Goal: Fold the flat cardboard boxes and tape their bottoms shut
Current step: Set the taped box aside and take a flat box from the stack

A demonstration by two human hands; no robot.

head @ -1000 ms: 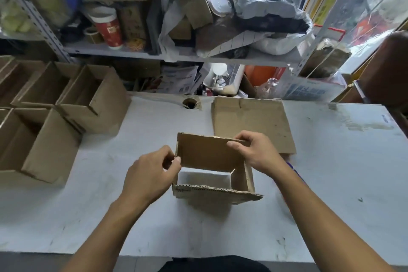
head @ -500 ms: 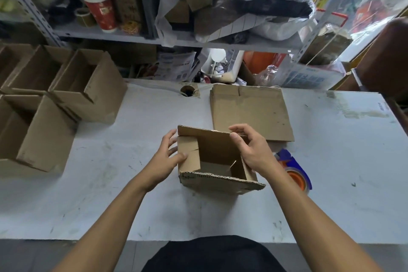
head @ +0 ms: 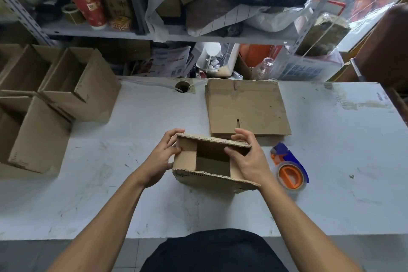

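Two bare forearms without sleeves, watch or rings end in bare hands, left [head: 159, 162] and right [head: 249, 159], and a plain black garment [head: 214, 252] covers the torso below.

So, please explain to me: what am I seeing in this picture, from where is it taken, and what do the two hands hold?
No machine here: a person's bare hands, filmed by a camera worn on the head, looking down. The left hand and right hand grip a half-folded cardboard box, its side flaps pushed inward. On the white table lie a stack of flat boxes behind it, a tape dispenser to the right, and finished open boxes on the left. Cluttered shelves stand behind.
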